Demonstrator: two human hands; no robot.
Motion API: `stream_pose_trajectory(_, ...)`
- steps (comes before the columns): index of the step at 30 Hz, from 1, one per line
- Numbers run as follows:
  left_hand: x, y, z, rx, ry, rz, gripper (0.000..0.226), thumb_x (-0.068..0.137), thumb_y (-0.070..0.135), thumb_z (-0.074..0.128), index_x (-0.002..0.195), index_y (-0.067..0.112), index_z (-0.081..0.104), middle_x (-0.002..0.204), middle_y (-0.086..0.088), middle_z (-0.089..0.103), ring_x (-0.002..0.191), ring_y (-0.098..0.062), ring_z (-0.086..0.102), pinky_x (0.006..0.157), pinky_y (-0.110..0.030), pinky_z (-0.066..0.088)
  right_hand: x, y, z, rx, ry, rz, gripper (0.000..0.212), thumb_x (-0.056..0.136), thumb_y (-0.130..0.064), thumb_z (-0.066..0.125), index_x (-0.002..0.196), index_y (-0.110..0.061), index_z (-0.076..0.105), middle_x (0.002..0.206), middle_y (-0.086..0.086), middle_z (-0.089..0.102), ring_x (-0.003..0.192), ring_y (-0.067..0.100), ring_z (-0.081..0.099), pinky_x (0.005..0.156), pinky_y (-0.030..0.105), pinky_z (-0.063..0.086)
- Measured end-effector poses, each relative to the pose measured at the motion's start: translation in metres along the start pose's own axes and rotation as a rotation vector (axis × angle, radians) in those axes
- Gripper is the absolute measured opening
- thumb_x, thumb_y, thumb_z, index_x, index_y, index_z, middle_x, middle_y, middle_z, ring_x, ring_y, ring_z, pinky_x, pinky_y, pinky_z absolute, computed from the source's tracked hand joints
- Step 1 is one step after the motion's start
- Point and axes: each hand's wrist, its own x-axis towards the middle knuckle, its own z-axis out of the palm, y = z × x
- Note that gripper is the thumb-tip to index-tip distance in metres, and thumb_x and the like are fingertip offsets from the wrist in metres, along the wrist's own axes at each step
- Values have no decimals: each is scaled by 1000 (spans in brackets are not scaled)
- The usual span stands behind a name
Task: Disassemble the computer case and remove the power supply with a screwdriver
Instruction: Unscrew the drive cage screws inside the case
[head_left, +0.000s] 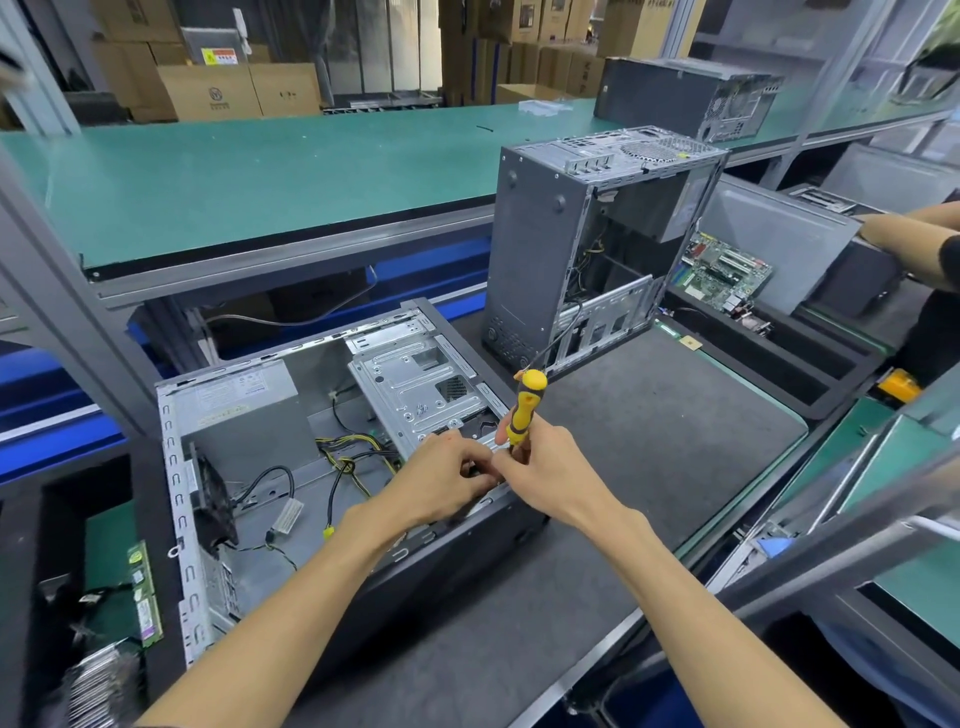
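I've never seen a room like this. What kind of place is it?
Probably a computer repair or recycling workshop. An opened grey metal computer case lies on the bench, a loose green circuit board sits nearby, and brown cardboard boxes are stacked behind the long green worktable.
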Motion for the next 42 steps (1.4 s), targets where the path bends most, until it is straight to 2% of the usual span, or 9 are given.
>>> stream_pose_trajectory(4, 0, -1, 1, -3, 11, 17, 8, 90, 25, 70, 92, 26, 77, 69, 22, 53, 73, 0, 50, 67, -17, 34, 0, 0, 1, 9, 5, -31, 10, 95, -18, 59, 97, -26, 52, 61, 0, 60, 54, 11, 52, 53, 20, 39)
stream_pose_trajectory(7, 1, -3, 1, -9, 10, -3, 9, 90, 26, 69, 94, 26, 77, 72, 17, 53, 76, -1, 48, 69, -24, 35, -1, 0, -1, 17, -24, -7, 27, 88, -13, 61, 91, -35, 46, 56, -4, 52, 52, 9, 47, 51, 17, 38)
stream_pose_trajectory(11, 2, -3, 2, -18, 0, 6, 9, 90, 29, 68, 93, 28, 77, 70, 16, 53, 79, -2, 46, 69, -27, 34, -3, 5, -1, 70, -27, 86, 20, 80, -16, 62, 83, -32, 51, 53, -11, 54, 51, 5, 47, 50, 12, 38)
stream_pose_trajectory(17, 3, -3, 2, -56, -13, 12, 13, 86, 21, 70, 91, 30, 78, 64, 23, 60, 76, 3, 53, 66, -10, 36, -4, 4, -2, 65, 32, 44, 7, 92, -24, 61, 87, -28, 57, 59, -4, 61, 54, 6, 52, 52, 12, 40)
stream_pose_trajectory(22, 4, -5, 4, -45, 3, 1, 7, 84, 23, 71, 85, 28, 77, 63, 27, 59, 79, 10, 53, 63, -4, 34, -5, 2, -4, 99, 24, 74, 24, 85, -10, 60, 89, -33, 52, 61, -6, 56, 53, 6, 48, 52, 12, 40)
stream_pose_trajectory(31, 5, -7, 4, -27, -9, 8, 11, 85, 24, 71, 81, 34, 74, 64, 25, 60, 80, 6, 51, 64, -11, 33, -7, 5, -5, 149, -31, 94, 22, 80, -12, 70, 87, -28, 57, 54, -12, 51, 50, 4, 44, 51, 13, 36)
stream_pose_trajectory(35, 5, -7, 5, -19, 11, -7, 9, 85, 28, 72, 84, 37, 74, 64, 17, 55, 73, -4, 52, 62, -18, 37, -6, 4, -1, 68, -6, 44, 14, 89, -28, 69, 91, -20, 58, 63, 2, 61, 54, 7, 48, 55, 20, 40)
stream_pose_trajectory(39, 5, -8, 5, 1, -15, -10, 21, 85, 28, 71, 73, 43, 64, 66, 19, 55, 73, 1, 52, 62, -20, 36, -5, 1, 0, 90, 26, 56, 18, 87, -13, 62, 90, -29, 54, 66, 0, 60, 55, 7, 50, 53, 14, 41)
stream_pose_trajectory(42, 6, -9, 5, 2, -22, -4, 21, 87, 30, 71, 72, 42, 61, 66, 20, 54, 78, 8, 50, 63, -19, 32, -6, 2, 1, 105, 11, 104, 19, 82, -15, 65, 88, -29, 54, 64, -4, 56, 54, 5, 48, 53, 12, 41)
